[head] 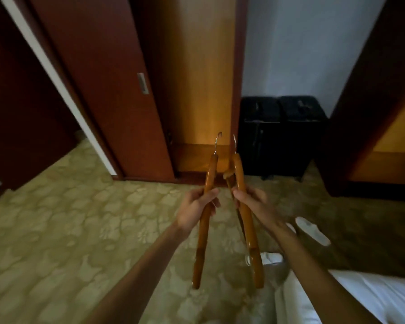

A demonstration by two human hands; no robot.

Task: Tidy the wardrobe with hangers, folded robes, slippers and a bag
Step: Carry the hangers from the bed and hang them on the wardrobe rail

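Observation:
My left hand [197, 206] grips a wooden hanger [202, 232] seen edge-on, its metal hook pointing away from me. My right hand [251, 202] grips a second wooden hanger [249, 232], also edge-on, with what looks like another hanger behind it. Both hangers are held out over the carpet in front of the open wardrobe [201, 90], whose lit wooden interior shows beyond the sliding door [108, 90]. A white slipper [312, 230] lies on the floor right of my right arm, and a second white slipper [272, 257] peeks out below it.
Two black cases [281, 136] stand against the wall right of the wardrobe. A white bed edge [372, 298] fills the lower right corner. Patterned carpet [68, 230] covers the floor to the left. Dark wooden furniture [384, 113] stands at the right.

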